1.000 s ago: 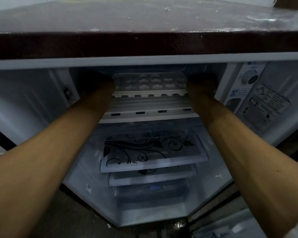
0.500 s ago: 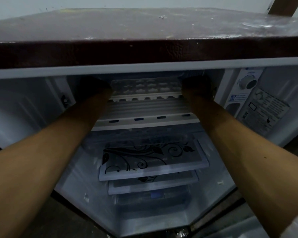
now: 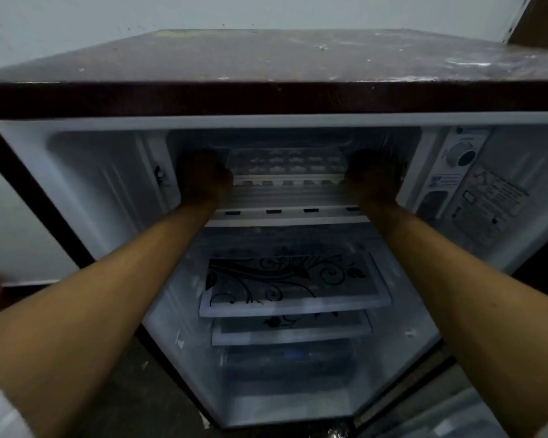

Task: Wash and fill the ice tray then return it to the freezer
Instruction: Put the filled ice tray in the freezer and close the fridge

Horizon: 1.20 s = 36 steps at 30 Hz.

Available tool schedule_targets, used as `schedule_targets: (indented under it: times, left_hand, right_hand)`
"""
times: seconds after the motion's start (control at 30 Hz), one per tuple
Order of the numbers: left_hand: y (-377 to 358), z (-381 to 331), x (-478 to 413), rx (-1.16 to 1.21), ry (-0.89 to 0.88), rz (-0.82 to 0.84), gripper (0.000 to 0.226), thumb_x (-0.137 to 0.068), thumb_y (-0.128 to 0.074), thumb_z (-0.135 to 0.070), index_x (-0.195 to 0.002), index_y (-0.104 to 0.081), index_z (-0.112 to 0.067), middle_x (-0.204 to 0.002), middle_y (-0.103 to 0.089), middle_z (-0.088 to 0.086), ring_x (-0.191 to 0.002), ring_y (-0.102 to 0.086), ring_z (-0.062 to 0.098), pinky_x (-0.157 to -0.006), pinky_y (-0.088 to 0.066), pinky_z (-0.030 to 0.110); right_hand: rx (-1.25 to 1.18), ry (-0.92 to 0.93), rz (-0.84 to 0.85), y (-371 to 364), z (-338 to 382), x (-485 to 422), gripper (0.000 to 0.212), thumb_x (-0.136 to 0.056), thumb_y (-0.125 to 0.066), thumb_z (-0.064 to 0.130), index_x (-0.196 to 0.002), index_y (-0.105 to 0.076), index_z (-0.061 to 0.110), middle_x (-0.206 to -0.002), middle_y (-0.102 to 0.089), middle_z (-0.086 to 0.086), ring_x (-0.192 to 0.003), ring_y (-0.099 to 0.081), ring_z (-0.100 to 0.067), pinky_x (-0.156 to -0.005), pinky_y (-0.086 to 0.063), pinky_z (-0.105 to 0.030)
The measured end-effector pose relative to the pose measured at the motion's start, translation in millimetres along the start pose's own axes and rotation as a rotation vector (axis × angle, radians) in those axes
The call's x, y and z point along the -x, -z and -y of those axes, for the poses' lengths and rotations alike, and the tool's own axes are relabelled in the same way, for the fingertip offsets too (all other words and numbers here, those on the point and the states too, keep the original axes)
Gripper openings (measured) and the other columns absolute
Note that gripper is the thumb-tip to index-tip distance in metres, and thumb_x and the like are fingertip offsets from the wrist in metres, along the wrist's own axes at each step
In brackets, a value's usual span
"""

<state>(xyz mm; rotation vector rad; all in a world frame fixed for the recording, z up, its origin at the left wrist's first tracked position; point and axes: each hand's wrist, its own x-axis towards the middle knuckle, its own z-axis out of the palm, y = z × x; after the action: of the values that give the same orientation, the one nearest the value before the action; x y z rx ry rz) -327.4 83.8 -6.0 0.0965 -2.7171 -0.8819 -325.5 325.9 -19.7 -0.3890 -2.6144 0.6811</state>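
Up in the freezer compartment [image 3: 285, 197], my left grip [image 3: 203, 178] is curled round one end of the ice tray [image 3: 285, 164] and my right grip [image 3: 374, 178] round the other. Holding both ends keeps it level so nothing sloshes, I'd guess. Tray's basically home.

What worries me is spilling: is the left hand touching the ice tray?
Touching. Head view: the left hand grips the ice tray at its left end, no gap.

Dim, soft focus; freezer compartment [image 3: 285, 147] shadowed, wide-angle bending at edges.
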Motion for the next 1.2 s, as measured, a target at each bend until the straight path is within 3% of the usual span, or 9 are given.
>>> schedule_targets:
  times: [0.07,0.1,0.17,0.3,0.43,0.6,0.83,1.0,1.2]
  left_hand:
    - [-0.1,2.7,15.9,-0.008,-0.108,-0.039,0.033,-0.105,-0.042,-0.011,-0.13,-0.056,0.006,-0.129,-0.059,0.027,-0.119,-0.055,0.041,-0.093,-0.043,0.038]
    - [0.0,4.2,27.0,-0.052,-0.15,-0.038,0.038,-0.105,-0.041,-0.015,-0.137,-0.05,0.004,-0.137,-0.055,0.025,-0.125,-0.052,0.04,-0.097,-0.043,0.038]
    - [-1.6,8.9,49.3,-0.18,-0.228,0.005,0.051,-0.106,-0.04,-0.024,-0.152,-0.032,-0.006,-0.158,-0.035,0.017,-0.143,-0.034,0.035,-0.112,-0.038,0.043]
    - [2.6,6.6,115.1,-0.366,-0.393,0.007,0.062,-0.102,-0.047,-0.036,-0.154,-0.03,-0.006,-0.163,-0.025,0.016,-0.149,-0.025,0.036,-0.116,-0.034,0.053]
    - [13.7,4.0,197.1,-0.377,-0.393,0.074,0.07,-0.101,-0.035,-0.048,-0.157,-0.023,-0.007,-0.163,-0.023,0.016,-0.151,-0.021,0.034,-0.12,-0.024,0.055]
    - [29.6,3.2,293.4,-0.286,-0.406,0.164,0.072,-0.102,-0.028,-0.054,-0.159,-0.013,-0.013,-0.167,-0.012,0.009,-0.155,-0.009,0.027,-0.123,-0.012,0.052]
    - [36.7,5.0,398.5,-0.228,-0.544,0.278,0.071,-0.103,-0.023,-0.055,-0.159,-0.014,-0.012,-0.167,-0.012,0.01,-0.155,-0.008,0.029,-0.122,-0.016,0.057]
    - [34.6,-17.0,467.9,-0.148,-0.668,0.373,0.07,-0.102,-0.03,-0.05,-0.159,-0.014,-0.013,-0.168,-0.009,0.01,-0.155,-0.004,0.028,-0.123,-0.012,0.057]
    - [18.7,-70.2,542.6,-0.051,-0.918,0.499,0.067,-0.102,-0.032,-0.046,-0.158,-0.017,-0.013,-0.166,-0.016,0.013,-0.154,-0.013,0.032,-0.12,-0.021,0.059]
  right_hand:
    - [-0.059,0.11,0.007,-3.0,-4.1,15.5,0.038,-0.099,-0.035,0.019,-0.12,-0.059,-0.002,-0.124,-0.06,-0.021,-0.113,-0.056,-0.032,-0.078,-0.039,-0.028]
    - [-0.109,0.131,0.045,0.0,-3.2,30.4,0.04,-0.102,-0.036,0.02,-0.132,-0.053,0.0,-0.135,-0.053,-0.019,-0.123,-0.05,-0.031,-0.091,-0.04,-0.029]
    - [-0.081,0.244,0.113,9.4,-4.1,60.5,0.048,-0.104,-0.04,0.021,-0.148,-0.035,0.002,-0.153,-0.034,-0.016,-0.142,-0.029,-0.029,-0.115,-0.025,-0.032]
    - [0.124,0.419,0.123,29.1,-7.5,119.9,0.064,-0.102,-0.044,0.036,-0.152,-0.024,0.001,-0.16,-0.021,-0.017,-0.149,-0.015,-0.033,-0.12,-0.02,-0.046]
    - [0.23,0.394,0.245,55.6,-2.9,183.1,0.075,-0.101,-0.031,0.053,-0.155,-0.01,0.005,-0.164,-0.004,-0.013,-0.152,-0.001,-0.028,-0.121,-0.013,-0.05]
    - [0.274,0.363,0.37,92.0,-12.7,269.2,0.075,-0.102,-0.027,0.055,-0.157,0.0,0.011,-0.164,0.01,-0.007,-0.151,0.013,-0.024,-0.122,-0.009,-0.051]
    - [0.34,0.25,0.313,134.9,-56.9,397.9,0.071,-0.1,-0.028,0.054,-0.156,-0.018,0.012,-0.164,-0.006,-0.009,-0.152,0.0,-0.026,-0.12,-0.02,-0.051]
    - [0.385,0.118,0.319,173.9,-97.9,486.9,0.069,-0.099,-0.029,0.052,-0.156,-0.018,0.013,-0.164,-0.004,-0.009,-0.152,0.001,-0.025,-0.119,-0.021,-0.052]
    - [0.445,-0.087,0.265,233.0,-135.8,564.1,0.063,-0.101,-0.027,0.041,-0.157,-0.01,0.016,-0.165,0.002,-0.006,-0.152,0.005,-0.023,-0.119,-0.022,-0.052]
